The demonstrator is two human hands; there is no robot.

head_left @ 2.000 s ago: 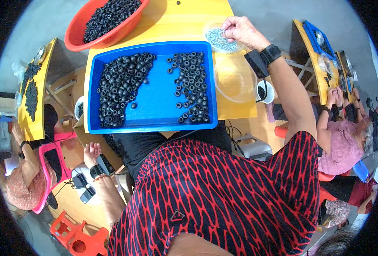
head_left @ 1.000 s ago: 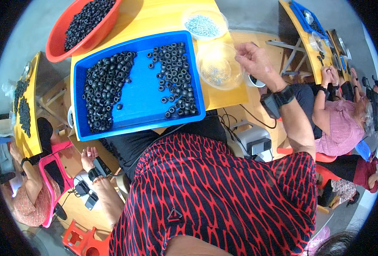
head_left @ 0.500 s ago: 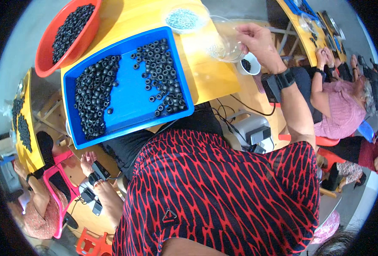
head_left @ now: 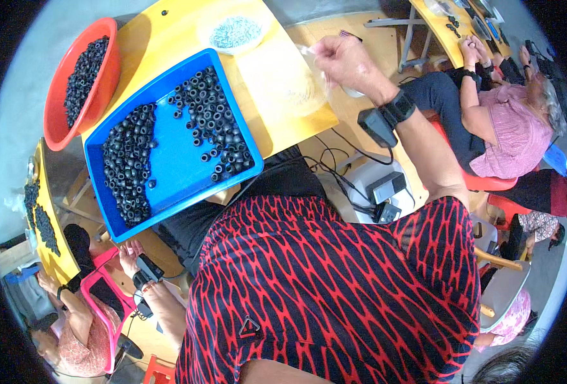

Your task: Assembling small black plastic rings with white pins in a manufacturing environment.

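My right hand (head_left: 348, 64) pinches the rim of a clear plastic bowl (head_left: 306, 86) over the right edge of the yellow table. The bowl is see-through and glary, so its contents are hard to make out. My left hand (head_left: 129, 257) hangs below the near left corner of the blue tray (head_left: 178, 150), fingers loosely apart with nothing in them. In the tray, black ring-shaped parts lie in two heaps, a left heap (head_left: 128, 166) and a right heap (head_left: 214, 121), with bare blue between them.
An orange-red basin (head_left: 112, 73) of black parts stands left of the tray. A clear dish of small pale pieces (head_left: 234, 32) sits at the far side of the table (head_left: 149, 45). Cables (head_left: 325, 153) and a grey stool (head_left: 386, 182) are at my right. People sit at tables on both sides.
My right hand and the clear bowl have come leftward, over the table's edge. The white cup beside that hand is now mostly hidden behind it. The whole view has shifted slightly; my left hand stays low.
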